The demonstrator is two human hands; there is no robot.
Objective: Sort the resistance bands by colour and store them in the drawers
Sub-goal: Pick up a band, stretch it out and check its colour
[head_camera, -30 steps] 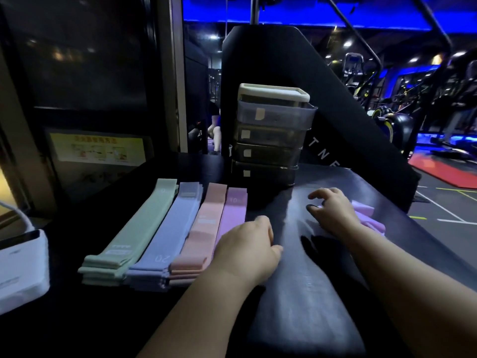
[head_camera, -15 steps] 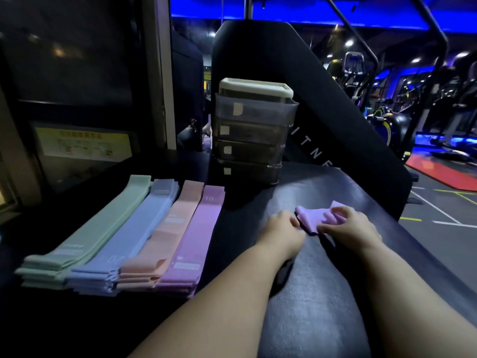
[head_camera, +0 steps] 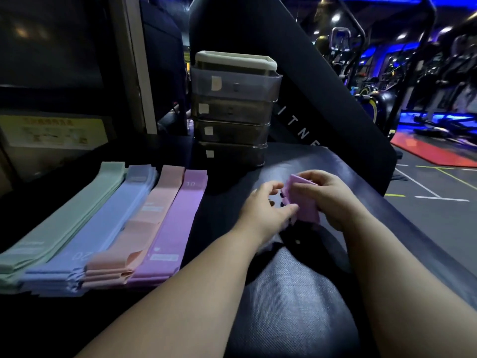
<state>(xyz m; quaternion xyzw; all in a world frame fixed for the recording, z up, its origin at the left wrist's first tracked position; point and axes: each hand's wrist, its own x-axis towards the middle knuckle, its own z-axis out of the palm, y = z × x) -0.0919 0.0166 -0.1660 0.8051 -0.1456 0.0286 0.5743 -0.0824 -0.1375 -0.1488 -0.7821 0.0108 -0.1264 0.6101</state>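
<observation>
Bands first, far left on the dark surface (head_camera: 296,293): four flat stacks lying side by side and touching, running away from the camera; green stack (head_camera: 64,228) on the outside, then blue stack (head_camera: 103,228) with a "20" printed near its close end, then pink stack (head_camera: 144,223), then purple stack (head_camera: 178,223) marked "10" at its far end. Behind them on the wall, a yellow notice (head_camera: 51,130), too blurred to read. Moving right, the drawer unit (head_camera: 232,109) stands upright at the back of the surface, just beyond the purple stack; four smoky drawers one above another under a pale lid, a small light label on each front. Now the action, in front of the drawers: left hand (head_camera: 263,210) reaches in with fingers curved and its thumb laid against a folded purple band (head_camera: 302,202); whether those fingers actually grip it, I cannot tell. The band is up off the surface between both hands; right hand (head_camera: 333,200) has its fingers curled over the top edge, holding it firmly. Far right, gym machines (head_camera: 426,86) under blue light, and a red floor mat (head_camera: 433,153).
</observation>
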